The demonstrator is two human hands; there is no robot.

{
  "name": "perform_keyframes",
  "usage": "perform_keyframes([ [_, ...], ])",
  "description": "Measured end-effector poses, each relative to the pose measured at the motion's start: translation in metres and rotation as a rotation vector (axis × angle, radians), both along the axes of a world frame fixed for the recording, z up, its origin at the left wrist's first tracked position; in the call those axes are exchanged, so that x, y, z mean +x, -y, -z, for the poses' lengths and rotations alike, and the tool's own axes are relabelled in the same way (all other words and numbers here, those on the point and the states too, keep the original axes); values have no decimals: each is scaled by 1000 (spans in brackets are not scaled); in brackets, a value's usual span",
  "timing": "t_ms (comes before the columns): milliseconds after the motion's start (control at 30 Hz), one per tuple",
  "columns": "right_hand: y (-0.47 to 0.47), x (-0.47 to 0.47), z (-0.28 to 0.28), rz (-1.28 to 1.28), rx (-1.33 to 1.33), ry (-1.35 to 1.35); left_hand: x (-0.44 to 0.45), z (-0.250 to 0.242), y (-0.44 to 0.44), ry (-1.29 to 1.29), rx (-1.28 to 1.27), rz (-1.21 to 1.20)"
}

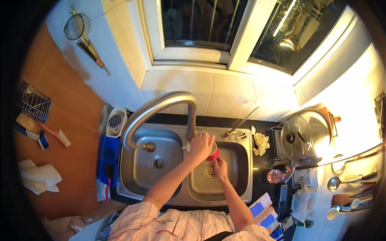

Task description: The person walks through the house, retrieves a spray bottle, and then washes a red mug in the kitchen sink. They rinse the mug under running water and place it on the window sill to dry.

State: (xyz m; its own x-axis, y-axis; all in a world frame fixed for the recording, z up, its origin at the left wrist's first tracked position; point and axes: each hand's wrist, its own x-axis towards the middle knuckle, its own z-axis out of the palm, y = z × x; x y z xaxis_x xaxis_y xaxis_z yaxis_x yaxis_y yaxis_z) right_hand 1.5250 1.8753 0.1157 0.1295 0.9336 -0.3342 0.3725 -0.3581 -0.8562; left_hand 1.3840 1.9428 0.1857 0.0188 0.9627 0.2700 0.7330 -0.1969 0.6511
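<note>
My right hand (220, 168) grips the lower side of a red mug (213, 152) with a pale inside, held over the right basin of a double stainless steel sink (250, 180). My left hand (201, 146) lies over the base of the curved metal faucet (159, 99), close beside the mug's left side; its fingers hide what they touch, so I cannot tell its grip. The faucet's nozzle (149, 147) points over the left basin. A small white piece (186, 147) shows beside my left wrist. Whether water runs is not plain.
Left of the sink stand a white tub with a dark scrubber (115, 121) and a blue container (108, 150). On the right are a crumpled yellow cloth (261, 144), a rack with pot lids (297, 135) and a pink bottle (275, 176). A thin metal tap (241, 122) rises behind the right basin.
</note>
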Motion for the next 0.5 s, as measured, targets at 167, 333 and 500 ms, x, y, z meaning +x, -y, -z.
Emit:
perform_keyframes([
  [167, -6, 8, 16, -5, -16, -23, 34, 47, -34, -127, 2, 81],
  [333, -5, 10, 51, -39, 38, -18, 40, 46, -40, 93, -192, 65],
  [500, 0, 1, 53, -30, -80, -111, 54, 73, -50, 180, -99, 66],
])
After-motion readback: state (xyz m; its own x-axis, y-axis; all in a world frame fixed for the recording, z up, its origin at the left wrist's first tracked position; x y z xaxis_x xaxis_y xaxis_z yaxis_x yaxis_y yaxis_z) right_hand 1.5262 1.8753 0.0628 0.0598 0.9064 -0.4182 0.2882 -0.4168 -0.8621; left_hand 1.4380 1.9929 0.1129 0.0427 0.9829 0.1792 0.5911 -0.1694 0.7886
